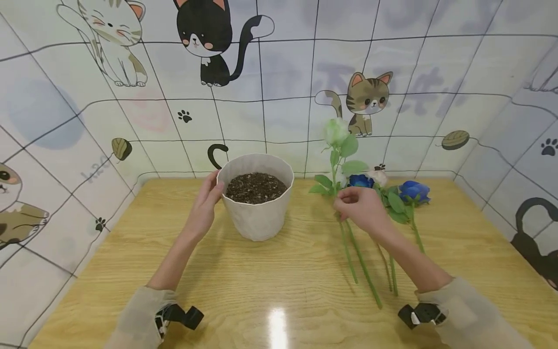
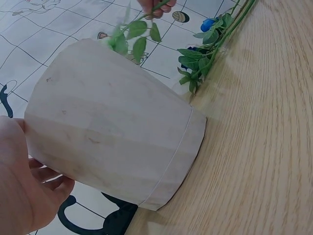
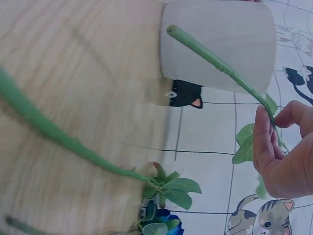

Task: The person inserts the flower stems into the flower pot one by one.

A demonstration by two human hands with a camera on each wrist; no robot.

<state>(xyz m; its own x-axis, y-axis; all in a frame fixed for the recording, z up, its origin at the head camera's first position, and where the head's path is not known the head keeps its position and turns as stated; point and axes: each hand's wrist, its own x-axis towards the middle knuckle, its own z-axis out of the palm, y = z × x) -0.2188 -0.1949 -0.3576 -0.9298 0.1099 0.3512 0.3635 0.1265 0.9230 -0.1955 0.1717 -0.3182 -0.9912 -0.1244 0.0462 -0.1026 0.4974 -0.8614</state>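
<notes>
A white flower pot [image 1: 257, 220] filled with dark soil [image 1: 256, 189] stands upright on the table, left of centre. My left hand [image 1: 202, 208] holds it at the left side of the rim; in the left wrist view the fingers [image 2: 56, 183] bend along the pot's side. To the right of the pot, my right hand [image 1: 366, 208] pinches the green stem of a white rose [image 1: 336, 132] between thumb and fingers. The bloom points up and the stem hangs down. In the right wrist view the cut end of the stem [image 3: 195, 46] overlaps the pot.
Behind and beside my right hand lie blue roses [image 1: 414, 191] and a pale rose [image 1: 378, 178], their long stems pointing towards me on the wooden table [image 1: 261, 286]. A cat-patterned cloth backdrop [image 1: 283, 116] rises at the table's back edge and sides.
</notes>
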